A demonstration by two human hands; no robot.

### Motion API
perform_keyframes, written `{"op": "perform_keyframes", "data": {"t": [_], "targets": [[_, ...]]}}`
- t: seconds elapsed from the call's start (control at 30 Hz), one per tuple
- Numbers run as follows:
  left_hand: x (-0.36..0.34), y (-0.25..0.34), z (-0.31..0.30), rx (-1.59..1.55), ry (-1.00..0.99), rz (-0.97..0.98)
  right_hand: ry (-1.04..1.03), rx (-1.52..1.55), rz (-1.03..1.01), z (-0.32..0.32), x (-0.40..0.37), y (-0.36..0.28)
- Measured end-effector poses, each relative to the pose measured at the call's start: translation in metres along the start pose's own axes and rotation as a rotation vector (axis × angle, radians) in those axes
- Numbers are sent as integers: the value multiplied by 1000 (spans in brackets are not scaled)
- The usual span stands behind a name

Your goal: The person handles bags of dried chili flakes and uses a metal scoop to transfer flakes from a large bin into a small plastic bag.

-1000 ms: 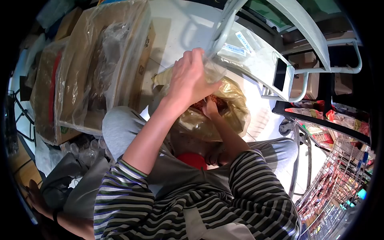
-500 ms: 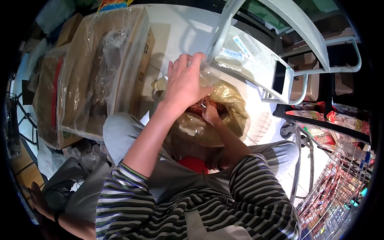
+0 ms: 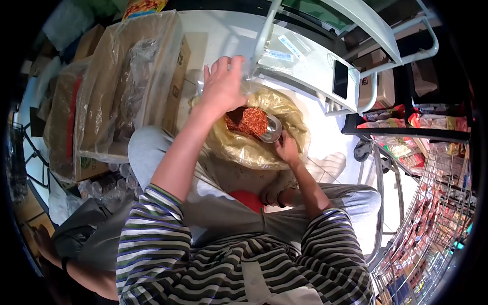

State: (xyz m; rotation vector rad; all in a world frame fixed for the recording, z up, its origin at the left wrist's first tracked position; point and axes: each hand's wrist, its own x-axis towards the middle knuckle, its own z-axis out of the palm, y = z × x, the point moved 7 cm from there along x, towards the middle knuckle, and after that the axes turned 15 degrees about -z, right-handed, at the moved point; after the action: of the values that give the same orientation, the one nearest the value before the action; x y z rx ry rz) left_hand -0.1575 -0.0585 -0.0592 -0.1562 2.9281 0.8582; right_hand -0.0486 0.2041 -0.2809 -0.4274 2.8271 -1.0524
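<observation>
A yellowish plastic bag [image 3: 284,104] lies wide open in front of me, with red chili flakes [image 3: 248,122] inside. My right hand [image 3: 287,149] is at the bag's right side, its curled fingers closed at the end of a clear plastic scoop [image 3: 273,129]. The scoop's far end meets the flakes. Above the bag's left rim, my left hand [image 3: 223,84] grips a clear plastic container [image 3: 248,81]; its outline is faint, and the palm covers part of it.
Plastic-lined cardboard boxes [image 3: 127,86] stand left, with clear jars [image 3: 119,180] below. A phone [image 3: 340,80] lies on a white surface [image 3: 317,66] at upper right. A wire basket [image 3: 427,229] of packets is at right. Another person's hand [image 3: 43,241] shows lower left.
My right hand has drawn back from inside the bag toward its right side, exposing the scoop and the flakes. My left hand has shifted slightly left and up, still with the clear container.
</observation>
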Motion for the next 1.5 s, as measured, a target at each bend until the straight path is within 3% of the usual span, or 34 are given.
{"op": "perform_keyframes", "data": {"t": [0.2, 0.57, 0.87, 1.33, 1.5], "targets": [[-16, -4, 6, 145, -34, 16, 219, 90, -142, -37, -13, -13], [-42, -7, 61, 304, -350, 119, 49, 29, -135, -168, -5, -67], [-58, 17, 69, 215, -388, 227, -61, -69, -179, -187, -3, -85], [-60, 36, 90, 123, -433, 228, -141, -573, -413, -230, 18, -163], [-60, 40, 91, 75, -403, 263, -212, -652, -385, -241, 24, -181]]}}
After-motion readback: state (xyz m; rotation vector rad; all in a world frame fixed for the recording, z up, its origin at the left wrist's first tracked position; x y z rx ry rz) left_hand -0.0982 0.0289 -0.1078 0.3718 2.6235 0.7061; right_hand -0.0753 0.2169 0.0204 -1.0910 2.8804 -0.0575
